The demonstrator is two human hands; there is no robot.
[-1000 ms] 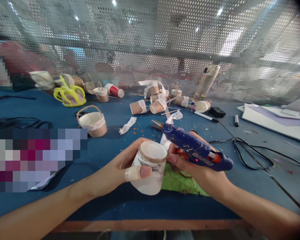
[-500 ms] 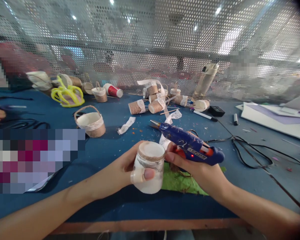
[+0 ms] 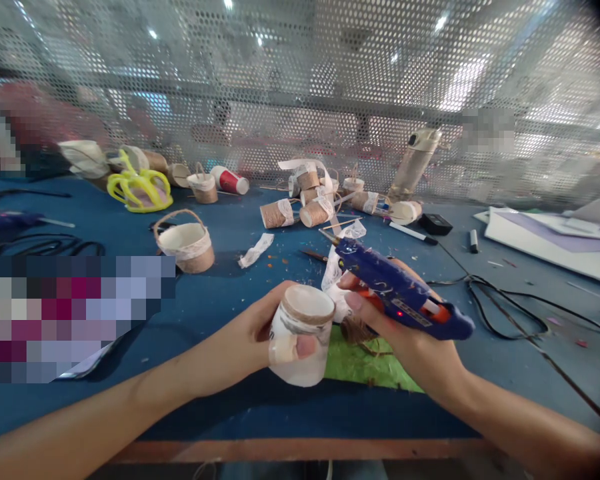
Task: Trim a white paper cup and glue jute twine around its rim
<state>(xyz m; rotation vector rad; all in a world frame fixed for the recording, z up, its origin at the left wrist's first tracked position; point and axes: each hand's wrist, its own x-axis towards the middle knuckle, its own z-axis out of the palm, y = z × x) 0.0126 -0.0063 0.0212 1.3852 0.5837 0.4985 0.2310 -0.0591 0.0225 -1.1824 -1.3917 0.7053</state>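
Observation:
My left hand [image 3: 265, 327] is wrapped round a white paper cup [image 3: 305, 370], its thumb with a bandage lying across the front. Brown twine [image 3: 300, 317] circles the cup just under the rim, and the opening tilts toward me. In my right hand [image 3: 405, 340] is a blue hot glue gun [image 3: 395, 280], gripped by its handle, with a red light lit on its side. Its nozzle points up and to the left, apart from the cup. Beneath and behind the right hand lie a green sheet [image 3: 350, 363], a roll of twine [image 3: 355, 330] and white lace [image 3: 334, 270].
A twine-wrapped basket [image 3: 187, 247] stands left of centre. Several small baskets and cups [image 3: 315, 210] cluster at the back, near a bottle [image 3: 415, 163]. A yellow crown-like piece [image 3: 140, 190] sits back left. Black cable [image 3: 505, 307] coils at right; scissors [image 3: 314, 255] lie mid-table.
The glue gun in my right hand has moved right and slightly away from the cup. My left hand still holds the cup. The other person's hand at far left has left view.

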